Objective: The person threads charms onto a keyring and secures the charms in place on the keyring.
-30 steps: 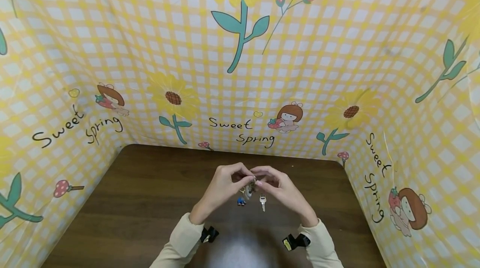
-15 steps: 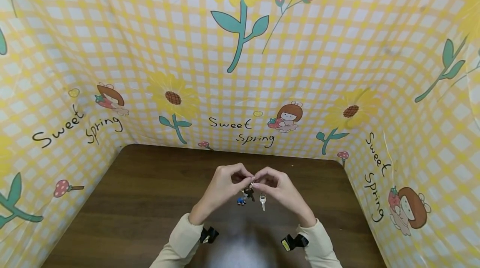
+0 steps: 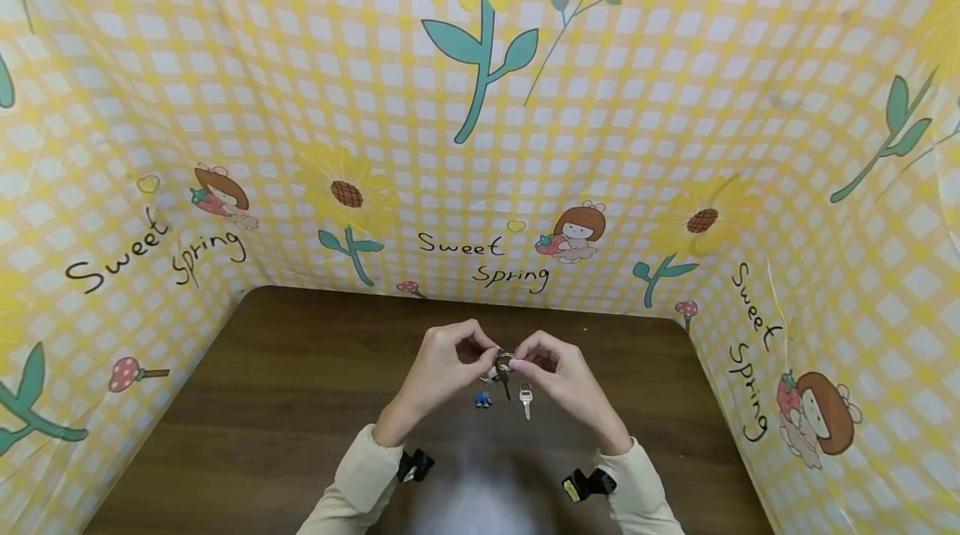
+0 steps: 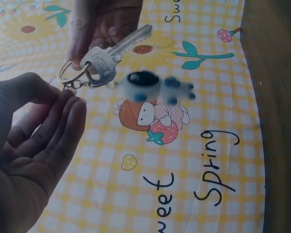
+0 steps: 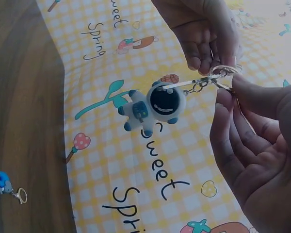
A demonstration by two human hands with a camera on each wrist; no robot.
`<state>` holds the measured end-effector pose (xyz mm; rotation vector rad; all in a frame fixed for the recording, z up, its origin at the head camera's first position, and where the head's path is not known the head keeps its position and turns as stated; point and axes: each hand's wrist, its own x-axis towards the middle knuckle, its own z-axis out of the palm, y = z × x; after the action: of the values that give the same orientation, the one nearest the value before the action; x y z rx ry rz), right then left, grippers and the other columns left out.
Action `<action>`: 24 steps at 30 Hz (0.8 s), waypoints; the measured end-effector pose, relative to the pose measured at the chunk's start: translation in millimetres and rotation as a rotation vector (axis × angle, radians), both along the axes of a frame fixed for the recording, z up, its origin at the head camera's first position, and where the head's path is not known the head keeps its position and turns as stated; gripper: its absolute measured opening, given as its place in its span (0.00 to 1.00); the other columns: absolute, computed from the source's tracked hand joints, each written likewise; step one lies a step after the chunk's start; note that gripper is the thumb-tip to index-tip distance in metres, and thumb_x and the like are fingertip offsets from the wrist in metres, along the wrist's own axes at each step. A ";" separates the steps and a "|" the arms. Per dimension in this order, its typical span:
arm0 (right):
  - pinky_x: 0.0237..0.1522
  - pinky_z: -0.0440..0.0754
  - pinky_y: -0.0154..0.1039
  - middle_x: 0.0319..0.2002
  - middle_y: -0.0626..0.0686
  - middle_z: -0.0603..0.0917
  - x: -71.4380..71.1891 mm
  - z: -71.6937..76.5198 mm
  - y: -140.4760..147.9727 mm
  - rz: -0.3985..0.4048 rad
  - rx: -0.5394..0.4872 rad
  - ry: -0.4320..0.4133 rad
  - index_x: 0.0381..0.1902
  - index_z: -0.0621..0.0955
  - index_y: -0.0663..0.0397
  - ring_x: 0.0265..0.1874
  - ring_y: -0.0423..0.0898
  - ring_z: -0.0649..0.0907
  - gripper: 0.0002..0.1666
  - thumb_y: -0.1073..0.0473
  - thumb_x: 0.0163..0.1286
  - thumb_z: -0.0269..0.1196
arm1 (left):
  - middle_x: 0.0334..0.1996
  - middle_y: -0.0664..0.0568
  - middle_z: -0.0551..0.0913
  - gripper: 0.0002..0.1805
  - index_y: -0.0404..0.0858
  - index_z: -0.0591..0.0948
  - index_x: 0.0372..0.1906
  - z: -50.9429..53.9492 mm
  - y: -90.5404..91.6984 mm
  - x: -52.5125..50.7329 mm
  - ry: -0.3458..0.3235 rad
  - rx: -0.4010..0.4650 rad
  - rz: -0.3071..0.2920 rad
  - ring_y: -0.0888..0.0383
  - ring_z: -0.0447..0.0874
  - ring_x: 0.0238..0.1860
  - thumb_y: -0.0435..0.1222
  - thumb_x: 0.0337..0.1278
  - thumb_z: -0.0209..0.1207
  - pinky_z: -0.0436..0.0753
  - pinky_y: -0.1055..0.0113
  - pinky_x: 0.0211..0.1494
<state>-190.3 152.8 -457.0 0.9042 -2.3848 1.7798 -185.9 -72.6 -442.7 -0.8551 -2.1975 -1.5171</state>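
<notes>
Between the two hands hangs a metal key ring (image 4: 70,75), raised above the table. My left hand (image 3: 447,364) pinches it from one side with thumb and fingertips. From the other side my right hand (image 3: 561,368) pinches the same ring. A silver key (image 4: 109,63) is on the ring, seen edge-on in the right wrist view. On a short chain dangles a white and blue astronaut charm (image 5: 153,108) with a dark visor. Beneath the hands, a small blue figure keychain (image 3: 483,399) lies on the table, near another silver key (image 3: 526,402).
The dark brown wooden table (image 3: 322,385) is bordered at the back and both sides by a yellow checked cloth (image 3: 480,185) with flowers and lettering. Black camera mounts (image 3: 416,466) sit on the wrists.
My left hand has shifted slightly left, widening the gap between the fingertips. The ring shows more plainly and the hanging key has turned. The blue figure and the loose key lie where they were.
</notes>
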 end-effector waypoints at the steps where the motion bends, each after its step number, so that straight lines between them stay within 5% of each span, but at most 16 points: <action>1: 0.30 0.83 0.35 0.33 0.55 0.86 0.1 0.2 -0.5 -0.007 0.000 0.007 0.41 0.83 0.62 0.28 0.38 0.83 0.03 0.69 0.74 0.68 | 0.31 0.51 0.89 0.09 0.37 0.86 0.32 0.1 0.1 -0.3 0.006 -0.001 0.006 0.62 0.86 0.29 0.20 0.58 0.69 0.87 0.68 0.33; 13: 0.36 0.85 0.36 0.34 0.51 0.89 -2.2 7.0 -2.2 -0.065 0.035 0.108 0.47 0.86 0.57 0.32 0.41 0.86 0.08 0.68 0.71 0.71 | 0.30 0.52 0.89 0.08 0.38 0.86 0.31 1.8 -0.6 -2.9 0.009 -0.014 0.009 0.63 0.86 0.29 0.22 0.60 0.69 0.87 0.68 0.34; 24: 0.26 0.84 0.35 0.27 0.47 0.90 3.0 10.4 -6.6 -0.195 -0.010 0.177 0.34 0.89 0.52 0.23 0.44 0.86 0.04 0.67 0.68 0.75 | 0.30 0.51 0.88 0.11 0.37 0.84 0.29 5.1 2.9 -0.1 -0.002 0.004 0.001 0.62 0.85 0.28 0.19 0.56 0.68 0.87 0.68 0.33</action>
<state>-187.3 146.2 -446.6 0.7624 -2.2646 1.5717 -185.9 -69.7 -437.6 -0.8520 -2.1952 -1.5217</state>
